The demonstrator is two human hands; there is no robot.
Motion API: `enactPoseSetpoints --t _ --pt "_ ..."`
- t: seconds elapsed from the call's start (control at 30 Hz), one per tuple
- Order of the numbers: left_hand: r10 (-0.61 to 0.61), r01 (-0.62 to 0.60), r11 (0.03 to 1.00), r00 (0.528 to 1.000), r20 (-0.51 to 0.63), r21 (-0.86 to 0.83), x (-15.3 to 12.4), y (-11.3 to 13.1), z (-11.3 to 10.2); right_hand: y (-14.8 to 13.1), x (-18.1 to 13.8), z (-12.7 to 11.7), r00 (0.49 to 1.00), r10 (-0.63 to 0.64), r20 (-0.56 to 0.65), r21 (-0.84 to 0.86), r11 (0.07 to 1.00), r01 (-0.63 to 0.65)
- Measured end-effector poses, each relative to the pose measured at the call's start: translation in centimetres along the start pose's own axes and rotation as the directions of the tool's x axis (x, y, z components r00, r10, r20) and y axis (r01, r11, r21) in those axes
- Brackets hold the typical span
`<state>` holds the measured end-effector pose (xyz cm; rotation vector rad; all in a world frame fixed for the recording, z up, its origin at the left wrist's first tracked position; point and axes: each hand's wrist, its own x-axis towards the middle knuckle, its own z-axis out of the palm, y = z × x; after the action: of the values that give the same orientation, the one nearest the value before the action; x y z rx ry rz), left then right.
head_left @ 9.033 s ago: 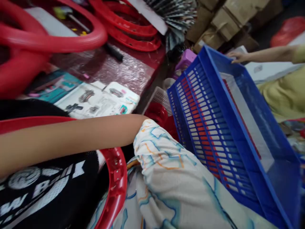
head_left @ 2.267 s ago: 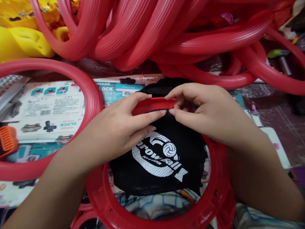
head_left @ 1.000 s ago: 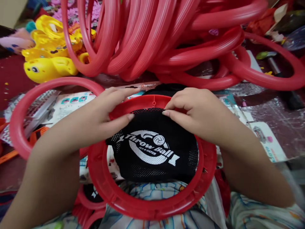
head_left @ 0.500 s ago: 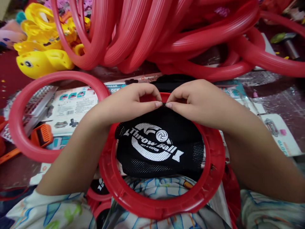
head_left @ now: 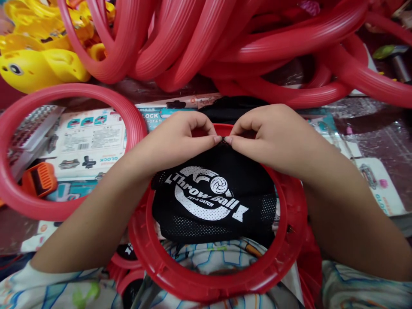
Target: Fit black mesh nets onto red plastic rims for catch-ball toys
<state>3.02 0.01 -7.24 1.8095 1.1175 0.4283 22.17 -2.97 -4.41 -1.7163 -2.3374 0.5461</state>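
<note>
A black mesh cloth [head_left: 206,234] printed "Throw Ball" in white hangs inside a red plastic ring [head_left: 206,285] that leans against my body. My left hand [head_left: 185,139] pinches the cloth's top edge between thumb and fingers, close to the ring's far side. Just right of it, my right hand [head_left: 267,139] pinches the same edge, the two thumb tips nearly touching. Both hands cover parts of the ring's upper rim. Behind them lies more black cloth [head_left: 230,109].
A pile of ribbed red rings [head_left: 180,47] fills the far side. One loose ribbed ring [head_left: 137,124] lies at left over printed cardboard packaging [head_left: 86,141], near an orange plastic piece [head_left: 40,178]. Yellow toy parts [head_left: 45,68] sit at far left. A metal-shafted tool [head_left: 399,64] is at far right.
The view has shifted slightly, so the left-side things appear further left. Both hands keep their pinch on the cloth edge, the fingertips a little further apart.
</note>
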Motion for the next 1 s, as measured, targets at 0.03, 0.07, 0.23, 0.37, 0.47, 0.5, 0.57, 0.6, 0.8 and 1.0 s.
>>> enactPoseSetpoints --t 0.03,0.07,0.23,0.37,0.47,0.5,0.57,0.6,0.8,1.0 --pt "0.003 -0.003 1.000 1.000 -0.001 0.013 0.0 0.1 0.0 0.0 0.0 0.1 1.000 -0.011 -0.018 0.001 1.000 0.011" --pt "0.005 -0.005 1.000 1.000 -0.002 0.028 0.0 0.1 0.1 0.1 0.0 0.2 0.999 -0.020 -0.035 0.004 1.000 0.020" --pt "0.004 0.003 0.993 0.998 -0.056 0.120 0.0 0.5 0.5 0.0 0.0 0.6 0.999 -0.007 -0.047 0.000 1.000 0.007" --pt "0.020 -0.006 0.986 0.997 -0.079 0.167 0.1 0.4 0.6 -0.1 0.0 0.6 1.000 0.006 -0.027 -0.003 1.000 -0.006" --pt "0.046 -0.032 0.987 0.995 -0.087 0.156 -0.3 0.4 -0.1 0.0 -0.4 -0.2 0.998 -0.005 -0.064 0.043 0.999 0.008" --pt "0.056 -0.036 0.985 0.992 -0.115 0.169 -0.6 0.5 -0.5 0.0 -0.6 -0.5 0.996 -0.010 -0.084 0.054 0.998 0.014" --pt "0.059 -0.020 0.978 0.982 -0.181 0.208 -1.2 1.0 -1.5 0.0 -1.0 -1.2 0.991 -0.029 -0.132 0.060 0.998 0.037" --pt "0.054 -0.007 0.976 0.976 -0.212 0.219 -1.6 1.4 -2.0 0.0 -1.2 -1.4 0.987 -0.048 -0.155 0.053 0.997 0.057" --pt "0.108 -0.029 0.956 0.959 -0.260 0.292 -3.2 2.8 -3.2 -0.4 -1.7 -1.0 0.954 -0.186 -0.235 -0.112 0.980 0.164" --pt "0.113 -0.074 0.966 0.983 -0.143 0.248 -3.5 2.1 -3.5 -0.6 -1.4 -0.1 0.948 -0.253 -0.191 -0.050 0.968 0.248"
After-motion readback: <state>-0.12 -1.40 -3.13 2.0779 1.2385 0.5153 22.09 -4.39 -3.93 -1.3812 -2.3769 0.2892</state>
